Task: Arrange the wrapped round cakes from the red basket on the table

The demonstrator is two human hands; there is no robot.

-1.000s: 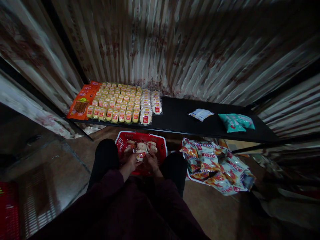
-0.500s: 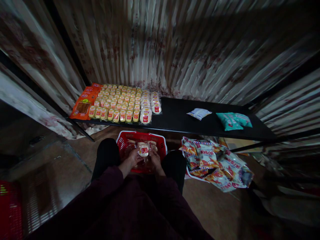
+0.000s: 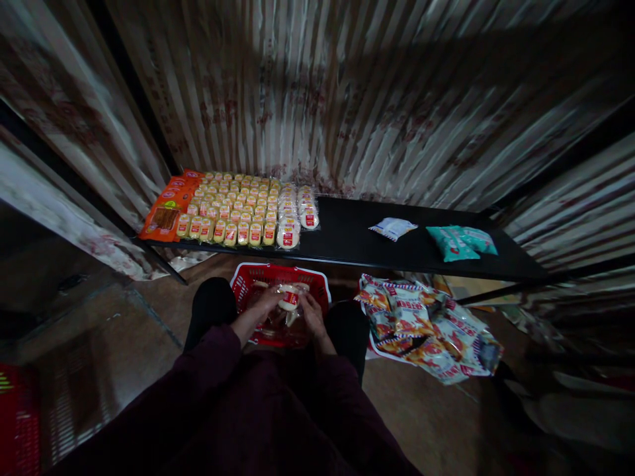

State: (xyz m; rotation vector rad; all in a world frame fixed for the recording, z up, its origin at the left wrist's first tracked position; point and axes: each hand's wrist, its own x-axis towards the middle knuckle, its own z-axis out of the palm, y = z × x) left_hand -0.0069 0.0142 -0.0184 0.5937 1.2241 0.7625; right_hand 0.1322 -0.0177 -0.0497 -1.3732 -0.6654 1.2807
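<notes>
Over the red basket (image 3: 325,291) between my knees, my left hand (image 3: 268,301) and my right hand (image 3: 311,311) are closed on the two sides of a wrapped round cake (image 3: 288,301). It is pale, in clear film with a red label. More wrapped pieces lie under my hands in the basket, partly hidden. On the black shelf (image 3: 342,231) just ahead stand rows of similar wrapped round cakes (image 3: 288,236), beside many small yellow wrapped cakes (image 3: 231,233).
An orange snack packet (image 3: 166,208) lies at the shelf's left end. Further right are a white packet (image 3: 394,228) and teal packets (image 3: 454,242). A container heaped with snack bags (image 3: 414,314) stands right of my knee. Another red basket (image 3: 20,416) is at lower left.
My left hand has shifted forward and right over the top of the cake, which is now tilted and more covered by fingers. The view has tipped slightly.
</notes>
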